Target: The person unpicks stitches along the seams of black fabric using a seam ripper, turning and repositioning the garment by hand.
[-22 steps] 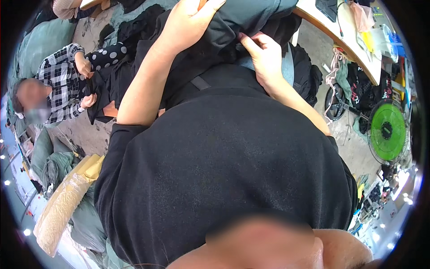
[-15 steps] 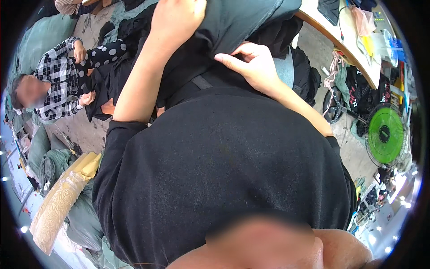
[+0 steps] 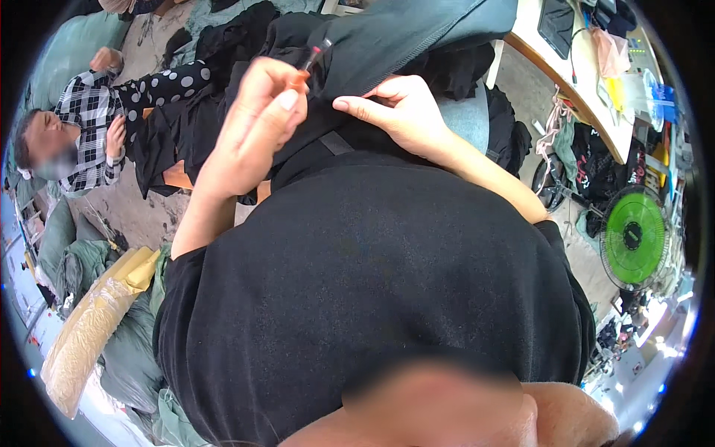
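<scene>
My left hand (image 3: 262, 123) is closed around a seam ripper (image 3: 309, 67) with an orange handle. Its metal tip, with a small red bead, points up and away to the right, just over the cloth. A dark grey-green garment (image 3: 387, 45) with a stitched seam along it lies across my lap and rises toward the far side. My right hand (image 3: 406, 115) pinches this garment's near edge between thumb and forefinger; the other fingers are curled and partly hidden. A short gap separates the two hands.
Black cloth (image 3: 223, 45) is heaped beyond my left arm. A co-worker (image 3: 89, 127) in a checked shirt sits at the left. To the right are a wooden table (image 3: 532, 41) and a green fan (image 3: 633, 235). A plastic-wrapped roll (image 3: 97, 320) leans at the lower left.
My left hand has come back toward me, turned, and now shows the seam ripper. My right hand has shifted slightly left with the garment's edge. The co-worker has raised one hand.
</scene>
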The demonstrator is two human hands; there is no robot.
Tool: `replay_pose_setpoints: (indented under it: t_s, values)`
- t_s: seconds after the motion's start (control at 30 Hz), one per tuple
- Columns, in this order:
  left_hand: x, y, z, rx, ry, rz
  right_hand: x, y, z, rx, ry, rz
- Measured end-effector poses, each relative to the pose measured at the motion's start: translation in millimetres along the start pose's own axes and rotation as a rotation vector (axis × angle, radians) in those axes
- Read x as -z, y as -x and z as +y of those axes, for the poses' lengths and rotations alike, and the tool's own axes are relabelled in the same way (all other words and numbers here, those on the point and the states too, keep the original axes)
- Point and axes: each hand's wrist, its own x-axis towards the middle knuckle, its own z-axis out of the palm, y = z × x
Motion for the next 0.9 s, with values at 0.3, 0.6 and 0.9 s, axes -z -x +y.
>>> replay_pose_setpoints:
  t_s: [0.3, 0.6, 0.9]
  values:
    - [9.7, 9.4, -28.8, -0.45, -0.857, 0.02, -19.2, 0.6, 13.6, 0.202, -0.024, 0.095]
    - [18.5, 17.5, -30.1, -0.625, -1.06, -0.011, -19.7, 2.4, 3.9, 0.234, 0.064, 0.059]
    - [13.3, 10.1, -36.0, -0.675, -1.074, 0.0, -16.9, 1.4, 8.8, 0.28, 0.058, 0.062]
